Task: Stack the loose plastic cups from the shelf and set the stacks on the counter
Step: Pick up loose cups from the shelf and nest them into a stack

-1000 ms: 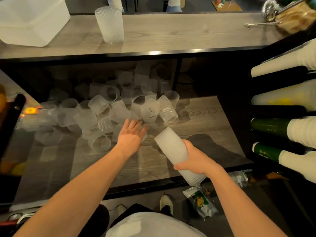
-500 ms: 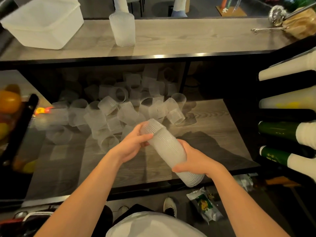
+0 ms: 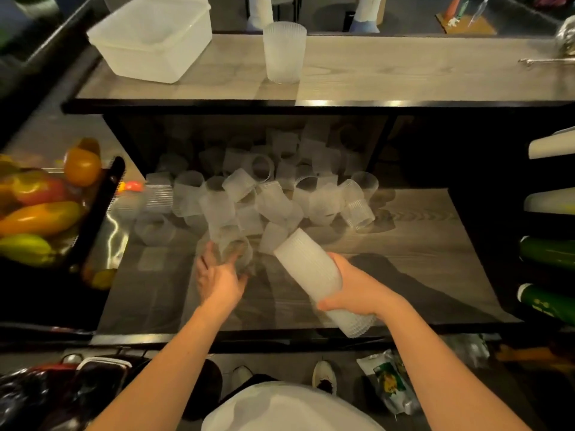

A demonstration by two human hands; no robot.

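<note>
We look down on a lower shelf point(image 3: 404, 244) of grey wood-grain board, edged in black, with the bench point(image 3: 389, 73) of the same pale grain running across the far side above it. Our right hand point(image 3: 354, 290) is wrapped around a long stack of cups point(image 3: 314, 281), a frosted, finely ribbed plastic cylinder that lies tilted, its far end pointing up and left toward the pile and its near end jutting past the shelf's front edge. Our left hand point(image 3: 219, 275) reaches to the near edge of the pile, fingers curled around a single loose cup point(image 3: 236, 253); motion blur keeps us from telling whether the grip is closed on it. The loose cups point(image 3: 267, 194) lie heaped across the middle and far part of the shelf, translucent, ridged, tumbled on their sides with round mouths facing every way.

On the bench a short stack of ribbed cups point(image 3: 284, 52) stands upright near the middle, and to its left sits a milky rectangular plastic tub point(image 3: 152, 37) with rounded corners. At the far right of the bench a metal utensil point(image 3: 547, 60) lies flat.

To the left, smooth glossy peppers point(image 3: 40, 209) in orange, red and green fill a dark mesh basket point(image 3: 99, 209). On the right, bottles point(image 3: 547, 253) lie on their sides, some wrapped in white
</note>
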